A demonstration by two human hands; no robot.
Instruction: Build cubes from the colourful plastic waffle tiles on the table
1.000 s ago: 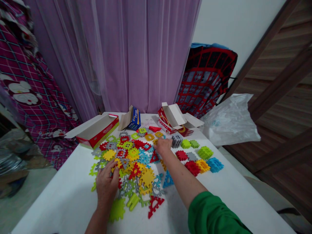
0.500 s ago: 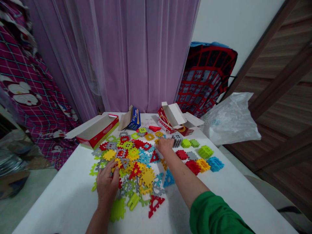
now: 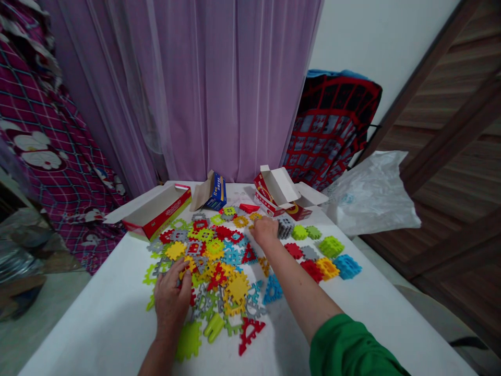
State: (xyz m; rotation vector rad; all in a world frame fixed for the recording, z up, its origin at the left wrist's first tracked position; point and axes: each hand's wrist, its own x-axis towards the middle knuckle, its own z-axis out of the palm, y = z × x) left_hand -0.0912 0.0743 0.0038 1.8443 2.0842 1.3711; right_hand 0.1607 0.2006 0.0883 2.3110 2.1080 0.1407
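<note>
A heap of flat interlocking plastic pieces (image 3: 219, 261) in red, yellow, green, blue and grey covers the middle of the white table (image 3: 97, 324). My left hand (image 3: 171, 297) lies flat on the near left side of the heap, fingers spread. My right hand (image 3: 265, 231) reaches to the far side of the heap, fingers curled down beside a grey block (image 3: 285, 227); what they grip, if anything, is hidden. To the right sit assembled cubes: lime (image 3: 331, 246), blue (image 3: 346, 266), yellow (image 3: 326, 268) and red (image 3: 312, 270).
A long open red-and-white box (image 3: 156, 211), a blue box (image 3: 213, 192) and an open red box (image 3: 279, 193) stand along the table's far edge. A crumpled plastic bag (image 3: 370, 196) lies at the right. A purple curtain (image 3: 219, 89) hangs behind.
My right hand has crept slightly farther forward toward the grey block. My left hand has stayed on the heap.
</note>
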